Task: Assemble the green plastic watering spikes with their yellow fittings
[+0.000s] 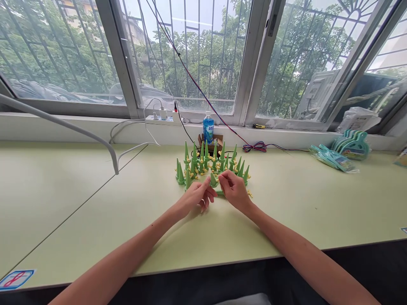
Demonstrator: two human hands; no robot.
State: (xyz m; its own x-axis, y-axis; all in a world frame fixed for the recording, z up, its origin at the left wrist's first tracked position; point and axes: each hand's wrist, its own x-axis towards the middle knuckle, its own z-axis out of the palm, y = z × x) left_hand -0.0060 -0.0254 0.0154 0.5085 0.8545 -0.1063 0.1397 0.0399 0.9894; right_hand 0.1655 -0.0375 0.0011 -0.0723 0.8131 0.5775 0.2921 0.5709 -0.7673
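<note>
Several upright green cone-shaped plastic spikes [203, 163] with small yellow fittings stand clustered on the pale green table [95, 203], just beyond my hands. My left hand [197, 197] and my right hand [233, 188] meet in front of the cluster. Both pinch one green spike piece [213, 181] between their fingertips. A small yellow part [250, 194] lies on the table right of my right wrist.
A blue bottle [208, 129] stands on a brown box behind the spikes. A power strip [162, 118] and cables lie on the sill. Teal packaged items [340, 152] sit at the right. A grey lamp arm [79, 133] reaches over the left side.
</note>
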